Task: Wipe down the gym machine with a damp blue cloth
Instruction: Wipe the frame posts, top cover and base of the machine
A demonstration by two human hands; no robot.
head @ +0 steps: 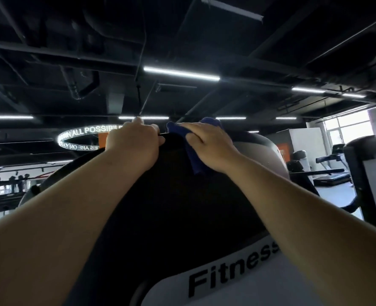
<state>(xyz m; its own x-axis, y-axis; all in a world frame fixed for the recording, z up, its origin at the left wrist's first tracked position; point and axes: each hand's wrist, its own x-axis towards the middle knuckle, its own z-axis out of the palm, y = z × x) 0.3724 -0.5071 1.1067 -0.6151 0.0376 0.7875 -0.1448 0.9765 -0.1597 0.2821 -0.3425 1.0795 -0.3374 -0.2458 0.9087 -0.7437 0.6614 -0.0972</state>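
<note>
My one camera sits on my head, tilted upward past my raised arms. It looks close over the black machine top (178,195) where my hands (206,146) grip, with the ceiling lights (181,74) above and beyond that grip.

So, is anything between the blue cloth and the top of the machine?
Nothing visible. The right hand presses the cloth straight onto the machine near its top edge; the left hand grips that edge beside it.

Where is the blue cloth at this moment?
In the head view, the blue cloth lies over the top edge of the black machine, centre-right, under the right hand, just right of the left hand.
</note>
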